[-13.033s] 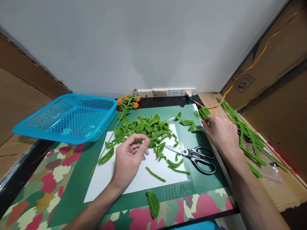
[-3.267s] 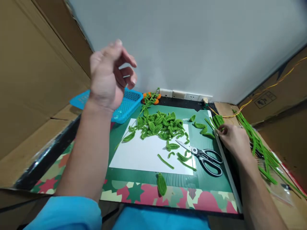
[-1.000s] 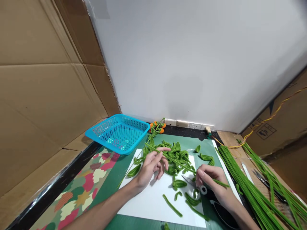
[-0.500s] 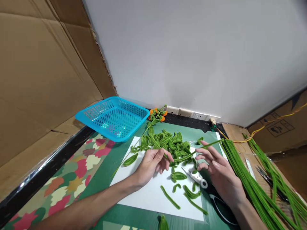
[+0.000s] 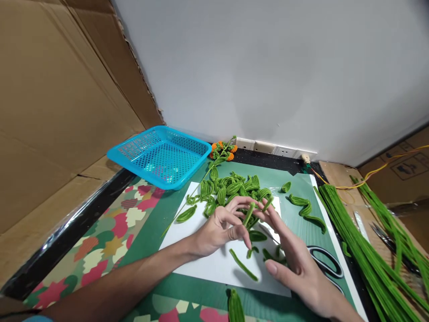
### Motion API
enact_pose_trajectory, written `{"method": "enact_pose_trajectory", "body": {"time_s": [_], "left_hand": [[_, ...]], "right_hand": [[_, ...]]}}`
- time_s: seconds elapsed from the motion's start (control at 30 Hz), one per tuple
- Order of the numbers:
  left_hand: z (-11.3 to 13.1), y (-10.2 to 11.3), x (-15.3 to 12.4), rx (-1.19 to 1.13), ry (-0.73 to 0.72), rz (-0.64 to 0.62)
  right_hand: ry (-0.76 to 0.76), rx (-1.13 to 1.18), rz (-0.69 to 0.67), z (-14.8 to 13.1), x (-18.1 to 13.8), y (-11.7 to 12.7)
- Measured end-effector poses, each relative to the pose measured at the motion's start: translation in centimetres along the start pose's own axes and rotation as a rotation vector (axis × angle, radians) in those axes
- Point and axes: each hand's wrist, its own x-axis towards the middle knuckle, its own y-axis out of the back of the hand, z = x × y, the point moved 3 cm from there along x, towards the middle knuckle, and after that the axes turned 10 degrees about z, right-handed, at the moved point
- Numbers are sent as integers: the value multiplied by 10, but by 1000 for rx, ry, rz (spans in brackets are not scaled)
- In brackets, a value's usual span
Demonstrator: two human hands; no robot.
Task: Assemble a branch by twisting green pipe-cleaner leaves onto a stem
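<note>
A short green pipe cleaner (image 5: 248, 214) is in my left hand (image 5: 223, 230), its fingers curled around it near the middle of the view. My right hand (image 5: 298, 264) is close by on the right, fingers stretched out and thumb well apart. Its fingertips meet a green fuzzy end beside the left fingers; whether this belongs to the same piece I cannot tell. Under the hands, a white sheet (image 5: 187, 257) carries a heap of striped green pipe-cleaner leaves (image 5: 231, 185) and a loose straight piece (image 5: 243, 264). Scissors (image 5: 326, 261) lie partly hidden by my right hand.
A blue plastic basket (image 5: 161, 158) stands at the back left, next to an orange-flowered stem (image 5: 223, 152). Long green pipe cleaners (image 5: 355, 241) lie bundled on the right, with pliers (image 5: 385, 239) beyond. A plugged-in cord (image 5: 355, 183) runs from the wall sockets (image 5: 284, 152).
My hands have come together, and the right hand has left the pipe cleaner's far end. That piece, stretched long between the hands before, now shows short fuzzy ends. The view has shifted slightly.
</note>
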Motion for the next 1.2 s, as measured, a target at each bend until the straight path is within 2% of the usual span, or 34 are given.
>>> {"method": "enact_pose_trajectory", "body": {"time_s": [0.13, 0.23, 0.5, 0.63, 0.8, 0.9, 1.03, 1.2], "left_hand": [[3, -2, 0, -18, 12, -5], [3, -1, -1, -64, 55, 3], [-1, 0, -2, -59, 87, -16], [0, -1, -1, -5, 92, -28], [3, -7, -3, 61, 119, -108], [1, -9, -4, 109, 164, -168], [-7, -8, -6, 132, 282, -174], [-7, -8, -4, 70, 304, -117]], "right_hand": [[79, -252, -45, -11, -1, -11], [179, -351, -24, -16, 1, -14], [244, -339, -17, -17, 0, -15], [191, -198, 11, -16, -1, -17], [11, 182, 233, -9, 7, -9], [-60, 284, 289, -5, 13, -2], [-117, 335, 296, -4, 17, 3], [-187, 432, 161, -3, 17, -2]]}}
